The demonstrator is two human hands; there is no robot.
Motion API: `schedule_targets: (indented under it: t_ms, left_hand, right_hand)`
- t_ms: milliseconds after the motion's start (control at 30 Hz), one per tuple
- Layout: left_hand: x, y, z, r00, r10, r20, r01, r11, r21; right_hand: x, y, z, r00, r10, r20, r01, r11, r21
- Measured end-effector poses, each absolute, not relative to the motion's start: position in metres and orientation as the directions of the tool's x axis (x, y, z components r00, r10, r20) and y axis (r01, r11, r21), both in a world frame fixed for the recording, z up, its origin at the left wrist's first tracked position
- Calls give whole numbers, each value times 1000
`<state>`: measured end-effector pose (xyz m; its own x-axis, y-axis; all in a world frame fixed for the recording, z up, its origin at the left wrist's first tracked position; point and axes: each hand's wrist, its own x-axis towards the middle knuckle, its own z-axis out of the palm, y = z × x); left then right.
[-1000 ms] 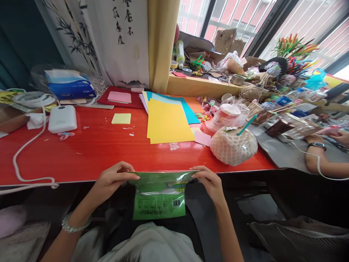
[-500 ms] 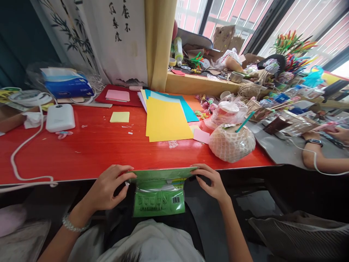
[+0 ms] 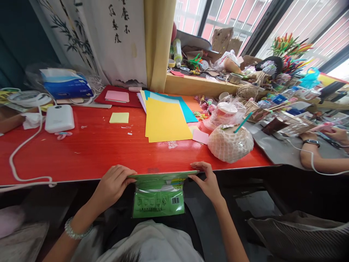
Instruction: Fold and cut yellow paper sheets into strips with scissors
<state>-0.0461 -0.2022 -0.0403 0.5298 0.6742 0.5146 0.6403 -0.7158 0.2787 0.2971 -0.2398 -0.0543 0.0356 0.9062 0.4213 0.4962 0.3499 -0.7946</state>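
A green packet (image 3: 159,202) in clear plastic, with a barcode at its right, hangs over my lap just below the table's front edge. Its upper green part is seen nearly edge-on. I cannot tell whether that part is a separate sheet. My left hand (image 3: 116,183) pinches the upper left corner between thumb and fingers. At the upper right corner my right hand (image 3: 204,180) does the same, thumb below and fingers on top. Beyond them on the red table lie yellow sheets (image 3: 167,120) over teal paper (image 3: 188,109), and a small pale-yellow square (image 3: 119,117).
A net-wrapped coconut (image 3: 230,143) with a teal straw stands to the right, beside pink notes (image 3: 200,137). At left are a white power bank (image 3: 59,118), a cable (image 3: 16,145) and a tissue pack (image 3: 65,84). Another person's arm (image 3: 313,154) rests on a grey mat.
The packet's upper part has tipped to nearly edge-on and sunk slightly. My left fingers have drawn closer together, and my right hand has shifted a little left.
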Motion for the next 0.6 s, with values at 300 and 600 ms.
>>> schedule_targets:
  t_ms: [300, 600]
  left_hand:
    - [-7, -224, 4, 743, 546, 386, 633, -761, -142]
    - [-14, -235, 44, 665, 555, 500, 524, -824, 217]
  right_hand:
    - [264, -253, -30, -125, 928, 352, 302, 374, -877]
    - [224, -269, 9, -39, 819, 572, 60, 574, -817]
